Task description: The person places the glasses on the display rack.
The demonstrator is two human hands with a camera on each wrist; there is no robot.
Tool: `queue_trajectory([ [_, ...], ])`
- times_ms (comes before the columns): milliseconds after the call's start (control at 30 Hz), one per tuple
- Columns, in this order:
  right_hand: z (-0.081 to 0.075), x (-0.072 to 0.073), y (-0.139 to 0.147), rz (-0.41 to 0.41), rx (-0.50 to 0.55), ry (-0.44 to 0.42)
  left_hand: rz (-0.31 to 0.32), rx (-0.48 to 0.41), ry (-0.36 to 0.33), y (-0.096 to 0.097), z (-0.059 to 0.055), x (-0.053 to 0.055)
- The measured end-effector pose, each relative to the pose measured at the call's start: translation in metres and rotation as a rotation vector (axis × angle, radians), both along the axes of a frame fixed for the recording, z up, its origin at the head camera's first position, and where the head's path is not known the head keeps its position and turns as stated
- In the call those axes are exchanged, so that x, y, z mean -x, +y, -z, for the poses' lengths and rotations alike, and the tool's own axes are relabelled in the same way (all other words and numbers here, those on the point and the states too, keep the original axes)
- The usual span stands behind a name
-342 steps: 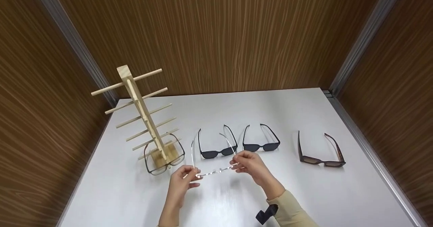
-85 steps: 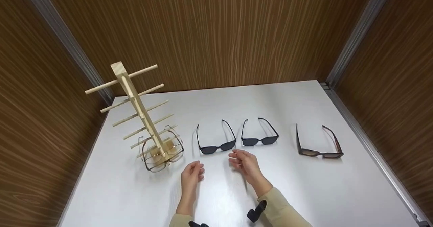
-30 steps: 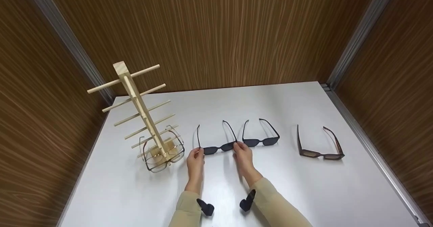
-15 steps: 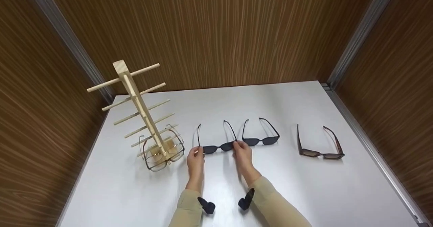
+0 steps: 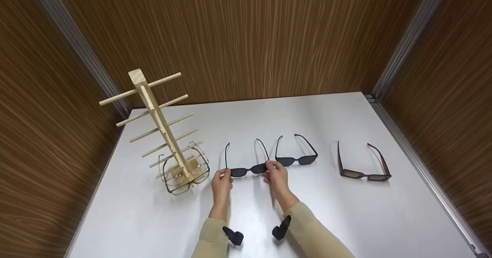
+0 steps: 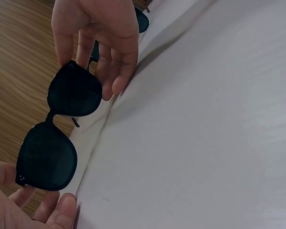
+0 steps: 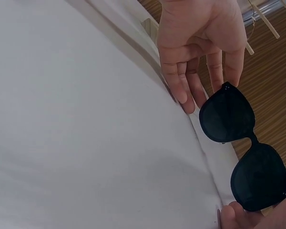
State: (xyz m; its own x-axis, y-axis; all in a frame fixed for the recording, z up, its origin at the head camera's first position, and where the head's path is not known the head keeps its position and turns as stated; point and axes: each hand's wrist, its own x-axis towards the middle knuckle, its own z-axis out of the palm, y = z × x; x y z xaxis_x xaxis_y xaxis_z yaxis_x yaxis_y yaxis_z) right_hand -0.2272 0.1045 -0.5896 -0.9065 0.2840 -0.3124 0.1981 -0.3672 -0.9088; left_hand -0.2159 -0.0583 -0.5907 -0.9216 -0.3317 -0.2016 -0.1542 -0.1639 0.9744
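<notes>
Black sunglasses [image 5: 239, 172] with open temples are held by both hands just at or slightly above the white table. My left hand [image 5: 221, 187] pinches the left end of the frame between thumb and fingers. The right end is pinched by my right hand [image 5: 278, 178]. In the left wrist view the dark lenses of the sunglasses [image 6: 47, 155] lie between the two hands. From the right wrist, the sunglasses [image 7: 260, 176] appear with the left hand [image 7: 202, 36] at their upper end. The temples point away from me.
At left stands a wooden eyewear rack [image 5: 157, 115] with several pegs; two pairs of clear-lens glasses [image 5: 180, 193] hang at its lower part. Another pair of black sunglasses [image 5: 285, 161] lies close to the right hand. Brown sunglasses [image 5: 376, 177] lie farther right. Wood-patterned walls [image 5: 246, 39] enclose the table.
Earlier both hands held silver glasses, which now hang on the rack. The hands then came empty to the black sunglasses and pinched both ends. Lately these sunglasses have shifted slightly toward me.
</notes>
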Motion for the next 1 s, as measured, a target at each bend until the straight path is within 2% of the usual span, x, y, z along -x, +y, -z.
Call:
queue_trajectory([
  [133, -0.003, -0.002, 0.001, -0.010, 0.024, 0.010, 0.021, -0.068, -0.038, -0.003, -0.005, -0.004],
  [200, -0.005, -0.004, 0.002, -0.019, 0.029, 0.008, 0.026, -0.084, -0.056, -0.004, -0.003, -0.004],
  [367, -0.012, -0.010, 0.004, -0.031, 0.019, -0.001, 0.033, -0.124, -0.056, -0.005, -0.008, -0.009],
  [767, -0.020, -0.017, 0.009, -0.025, -0.055, 0.037, 0.070, -0.148, -0.041, -0.005, -0.017, -0.021],
  [1000, -0.024, -0.023, 0.014, -0.024, -0.049, 0.063, 0.134, -0.137, -0.040, -0.007, -0.021, -0.027],
])
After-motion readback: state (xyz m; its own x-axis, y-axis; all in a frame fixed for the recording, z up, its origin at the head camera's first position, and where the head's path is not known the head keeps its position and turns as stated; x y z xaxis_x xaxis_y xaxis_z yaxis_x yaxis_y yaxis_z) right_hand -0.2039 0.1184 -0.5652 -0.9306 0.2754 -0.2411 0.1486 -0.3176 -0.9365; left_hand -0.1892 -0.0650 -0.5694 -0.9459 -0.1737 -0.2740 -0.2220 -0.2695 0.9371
